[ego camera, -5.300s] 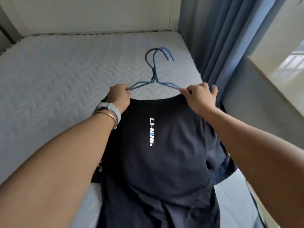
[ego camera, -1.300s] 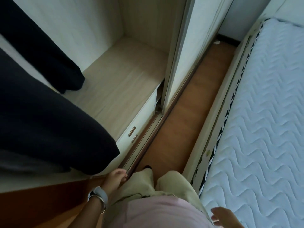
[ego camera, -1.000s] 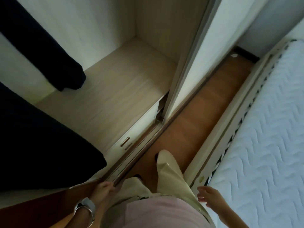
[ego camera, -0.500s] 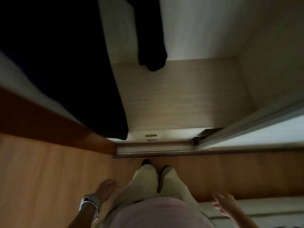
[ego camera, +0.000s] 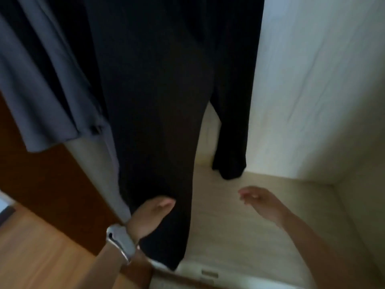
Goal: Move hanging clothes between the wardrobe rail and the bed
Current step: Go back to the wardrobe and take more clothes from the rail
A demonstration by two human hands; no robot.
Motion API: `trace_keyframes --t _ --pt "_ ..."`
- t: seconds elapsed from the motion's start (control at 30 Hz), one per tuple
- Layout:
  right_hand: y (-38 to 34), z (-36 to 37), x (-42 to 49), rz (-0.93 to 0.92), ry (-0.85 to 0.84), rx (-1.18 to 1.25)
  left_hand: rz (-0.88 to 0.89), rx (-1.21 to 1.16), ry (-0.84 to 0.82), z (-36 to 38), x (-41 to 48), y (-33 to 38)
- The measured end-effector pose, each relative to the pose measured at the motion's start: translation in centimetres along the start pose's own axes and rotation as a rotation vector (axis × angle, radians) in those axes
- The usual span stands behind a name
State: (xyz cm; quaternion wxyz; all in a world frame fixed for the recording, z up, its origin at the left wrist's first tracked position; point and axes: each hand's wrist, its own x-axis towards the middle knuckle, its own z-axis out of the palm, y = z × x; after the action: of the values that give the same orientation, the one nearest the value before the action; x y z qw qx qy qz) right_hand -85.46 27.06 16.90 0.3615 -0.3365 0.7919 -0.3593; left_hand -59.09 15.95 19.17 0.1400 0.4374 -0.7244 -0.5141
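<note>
I face the open wardrobe. A long black garment [ego camera: 158, 113] hangs down the middle of the view, its hem low over the shelf. A grey garment [ego camera: 41, 92] hangs to its left. Another black piece [ego camera: 231, 132] hangs behind, near the back wall. My left hand [ego camera: 150, 213], with a watch on the wrist, rests against the lower part of the long black garment with loosely curled fingers and holds nothing. My right hand [ego camera: 260, 203] hovers over the shelf, empty, fingers apart. The rail, the hangers and the bed are out of view.
The pale wooden wardrobe shelf [ego camera: 239, 215] lies under the clothes, with white inner walls [ego camera: 312, 80] behind and to the right. A dark brown wardrobe side panel [ego camera: 41, 184] stands at the left. Light wood floor [ego camera: 41, 257] shows at the lower left.
My view has lifted from the floor into the wardrobe. Both hands have risen from beside my legs; the left now touches the long black garment, the right is over the shelf.
</note>
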Motion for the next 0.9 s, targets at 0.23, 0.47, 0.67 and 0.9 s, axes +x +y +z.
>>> trace_keyframes --t 0.23,0.47,0.67,0.9 --pt "-26.2 -8.2 -1.2 -0.783 0.091 0.054 0.827 0.091 0.535 -8.9 0.0 25.2" --pt "-43.8 -13.3 -4.3 -1.25 0.372 0.303 1.002 0.462 1.178 -17.6 -3.9 40.0" --pt "-51.7 -14.7 -4.3 -0.998 0.327 0.412 0.352 0.846 1.107 -25.2 -2.2 45.1" --pt "-53.7 -14.7 -4.0 -0.844 0.036 0.539 0.124 0.797 0.891 -27.5 1.1 44.8"
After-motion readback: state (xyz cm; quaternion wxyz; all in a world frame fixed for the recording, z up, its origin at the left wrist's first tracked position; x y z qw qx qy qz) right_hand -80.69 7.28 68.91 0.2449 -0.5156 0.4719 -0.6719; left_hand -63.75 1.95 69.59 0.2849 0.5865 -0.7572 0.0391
